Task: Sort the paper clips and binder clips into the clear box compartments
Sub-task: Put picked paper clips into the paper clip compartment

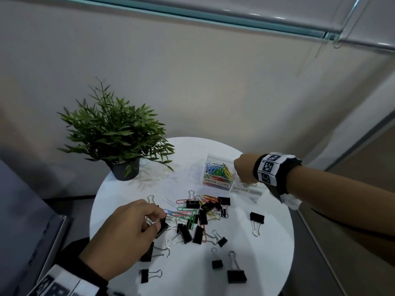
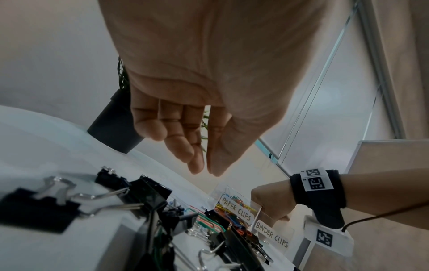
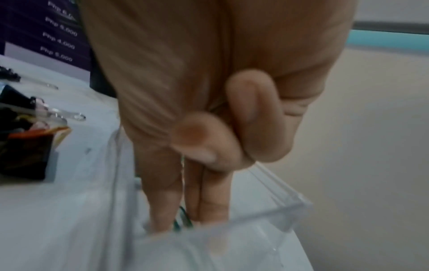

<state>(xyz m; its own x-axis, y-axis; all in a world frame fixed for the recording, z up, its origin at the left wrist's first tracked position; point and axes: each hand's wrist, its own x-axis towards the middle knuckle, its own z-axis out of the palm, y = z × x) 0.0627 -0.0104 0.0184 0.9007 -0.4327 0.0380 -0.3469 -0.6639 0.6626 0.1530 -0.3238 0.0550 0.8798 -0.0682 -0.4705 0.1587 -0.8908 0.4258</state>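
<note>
The clear box stands at the back right of the round white table [image 1: 267, 248], one compartment [image 1: 217, 184] labelled PAPER CLIPS and holding several coloured clips, the other [image 1: 248, 191] labelled BINDER CLIPS. My right hand [image 1: 243, 169] reaches down at the wall between them. In the right wrist view its thumb and two fingers [image 3: 183, 220] pinch a thin green wire, seemingly a paper clip, inside the clear walls [image 3: 299, 201]. A mixed pile of clips [image 1: 198, 214] lies mid-table. My left hand [image 1: 159, 221] hovers over a black binder clip [image 1: 162, 228] with fingers [image 2: 192, 165] nearly straight, holding nothing.
A potted plant [image 1: 115, 133] in a dark pot [image 1: 125, 169] stands at the table's back left. Loose black binder clips lie toward the front [image 1: 236, 276] and right [image 1: 256, 217]. A pale wall rises behind the table, and the floor drops off on every side.
</note>
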